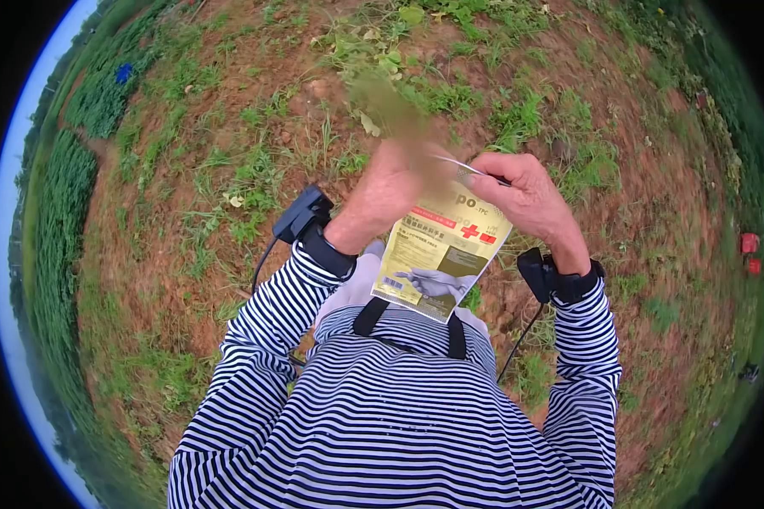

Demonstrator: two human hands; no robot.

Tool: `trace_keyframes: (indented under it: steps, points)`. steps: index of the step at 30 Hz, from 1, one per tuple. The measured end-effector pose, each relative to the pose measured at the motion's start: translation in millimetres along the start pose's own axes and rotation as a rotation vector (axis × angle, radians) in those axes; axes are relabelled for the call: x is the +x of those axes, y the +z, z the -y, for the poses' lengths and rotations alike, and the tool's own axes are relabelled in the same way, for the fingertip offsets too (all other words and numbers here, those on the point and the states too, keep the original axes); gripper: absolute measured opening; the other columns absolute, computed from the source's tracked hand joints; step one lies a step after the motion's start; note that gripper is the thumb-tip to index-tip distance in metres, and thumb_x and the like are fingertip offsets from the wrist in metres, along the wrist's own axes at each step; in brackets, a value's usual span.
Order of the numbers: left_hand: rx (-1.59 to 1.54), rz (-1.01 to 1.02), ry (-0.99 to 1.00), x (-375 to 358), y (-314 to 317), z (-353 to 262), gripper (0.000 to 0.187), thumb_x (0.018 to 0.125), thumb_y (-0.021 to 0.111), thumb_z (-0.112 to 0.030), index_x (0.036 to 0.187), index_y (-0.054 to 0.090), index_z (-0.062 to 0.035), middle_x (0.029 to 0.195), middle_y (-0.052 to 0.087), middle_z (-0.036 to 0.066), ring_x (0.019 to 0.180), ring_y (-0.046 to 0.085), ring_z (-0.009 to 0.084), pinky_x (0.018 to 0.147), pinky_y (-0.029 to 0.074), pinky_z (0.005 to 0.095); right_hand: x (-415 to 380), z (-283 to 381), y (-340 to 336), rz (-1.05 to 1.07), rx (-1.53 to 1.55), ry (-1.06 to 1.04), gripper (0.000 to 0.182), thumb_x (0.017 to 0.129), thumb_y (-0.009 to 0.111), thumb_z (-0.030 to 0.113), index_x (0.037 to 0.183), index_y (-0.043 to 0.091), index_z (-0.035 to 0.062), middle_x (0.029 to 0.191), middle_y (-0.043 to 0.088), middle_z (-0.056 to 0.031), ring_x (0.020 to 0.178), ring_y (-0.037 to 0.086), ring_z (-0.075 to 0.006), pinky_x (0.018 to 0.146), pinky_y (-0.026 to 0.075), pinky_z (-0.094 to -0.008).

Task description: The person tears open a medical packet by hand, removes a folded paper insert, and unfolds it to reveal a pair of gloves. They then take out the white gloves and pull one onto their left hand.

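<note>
A yellow glove packet (437, 254), printed with red crosses and a picture of hands, hangs tilted in front of my waist. My right hand (522, 193) is closed on its upper right corner, thumb against the printed face. By the upper left edge is my left hand (386, 191), its fingers smeared by a blur. A blurred brownish-green patch stretches up from those fingers, and I cannot make out what it is. The packet's top edge is partly hidden behind the hands.
Reddish soil (289, 153) with scattered weeds (518, 119) lies around me. Black devices (306, 214) are strapped to both wrists, with cables running down. Leafy crop rows (64, 204) stand at the left; a red object (749, 244) sits far right.
</note>
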State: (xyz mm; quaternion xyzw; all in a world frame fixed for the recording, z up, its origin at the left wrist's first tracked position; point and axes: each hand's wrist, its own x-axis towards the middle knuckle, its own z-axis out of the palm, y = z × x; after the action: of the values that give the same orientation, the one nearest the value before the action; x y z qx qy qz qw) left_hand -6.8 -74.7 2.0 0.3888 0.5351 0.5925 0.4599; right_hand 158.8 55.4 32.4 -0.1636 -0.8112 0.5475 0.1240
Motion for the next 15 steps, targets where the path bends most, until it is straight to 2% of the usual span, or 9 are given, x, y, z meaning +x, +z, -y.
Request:
trace_keyframes:
  steps: [4,7,10,13,15]
  points:
    - [0.141,0.021,0.038,1,0,5,0.016,0.092,0.064,-0.013,0.099,0.068,0.0009,0.088,0.068,0.002,0.079,0.062,0.0058,0.069,0.051,0.0224,-2,7,-3,0.059,-0.113,0.018,0.019,0.087,0.06,0.016,0.081,0.059,-0.0025,0.062,0.05,-0.0068,0.06,0.048,-0.0101,0.053,0.04,-0.0309]
    - [0.185,0.057,0.047,1,4,5,0.016,0.092,0.064,-0.014,0.098,0.069,0.0003,0.087,0.068,0.002,0.078,0.061,0.0052,0.069,0.05,0.0222,-3,7,-4,0.11,-0.135,0.026,0.021,0.087,0.06,0.015,0.076,0.057,-0.0023,0.061,0.048,-0.0092,0.054,0.045,-0.0149,0.051,0.039,-0.0326]
    - [0.149,0.06,0.045,0,8,13,0.016,0.091,0.064,-0.014,0.096,0.069,0.0003,0.086,0.068,0.002,0.078,0.06,0.0054,0.068,0.05,0.0225,-6,-1,-4,0.127,-0.238,-0.122,0.017,0.085,0.06,0.014,0.076,0.056,-0.0004,0.061,0.051,-0.0136,0.05,0.049,-0.0221,0.049,0.041,-0.0368]
    - [0.023,0.051,-0.056,-4,11,11,0.014,0.089,0.065,-0.012,0.094,0.069,0.0011,0.085,0.068,0.002,0.077,0.061,0.0069,0.07,0.05,0.0236,-7,-8,4,0.046,-0.451,-0.492,0.011,0.081,0.06,0.012,0.077,0.057,0.0016,0.062,0.054,-0.0158,0.052,0.057,-0.0289,0.049,0.044,-0.0406]
    - [-0.089,0.018,-0.092,-6,16,16,0.013,0.088,0.064,-0.009,0.094,0.068,0.0018,0.085,0.068,0.003,0.077,0.061,0.0083,0.071,0.049,0.0243,-12,4,3,0.081,-0.649,-0.504,0.01,0.077,0.061,0.012,0.077,0.057,0.002,0.062,0.056,-0.0148,0.057,0.061,-0.0289,0.049,0.046,-0.0412]
